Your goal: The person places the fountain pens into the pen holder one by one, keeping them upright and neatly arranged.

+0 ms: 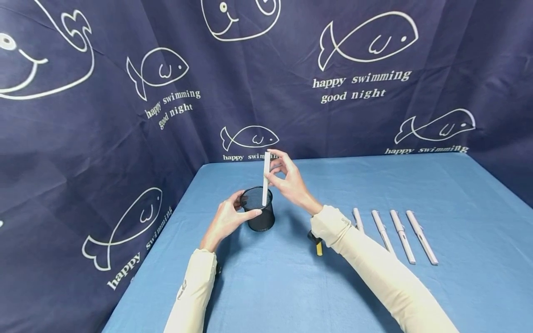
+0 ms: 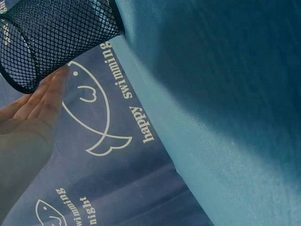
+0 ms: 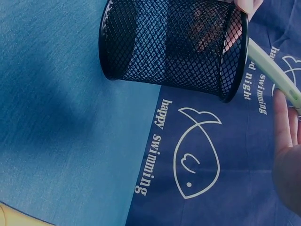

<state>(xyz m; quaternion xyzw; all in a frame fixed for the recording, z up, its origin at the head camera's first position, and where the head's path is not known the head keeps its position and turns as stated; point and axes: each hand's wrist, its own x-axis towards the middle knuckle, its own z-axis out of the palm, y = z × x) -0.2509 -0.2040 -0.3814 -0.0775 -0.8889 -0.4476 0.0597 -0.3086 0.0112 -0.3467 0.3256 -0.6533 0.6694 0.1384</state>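
Note:
A black mesh pen holder [image 1: 261, 221] stands upright on the blue table. My left hand [image 1: 226, 217] grips it near the rim, thumb on the near side and fingers round the far left. In the left wrist view, the fingers of this hand [image 2: 40, 110] lie along the mesh wall [image 2: 70, 35]. Above the holder, my right hand [image 1: 290, 181] pinches a white pen [image 1: 266, 178] between thumb and fingers. The pen is nearly vertical, its lower end at the holder's mouth. From the right wrist, the pen [image 3: 273, 70] slants to the black rim [image 3: 242, 61].
Several white pens [image 1: 401, 235] lie in a row at the right of the table, one partly behind the right sleeve [image 1: 366, 259]. A small black and yellow object [image 1: 319, 247] lies beside that forearm. Dark blue fish-printed cloth [image 1: 266, 92] hangs behind and at the left.

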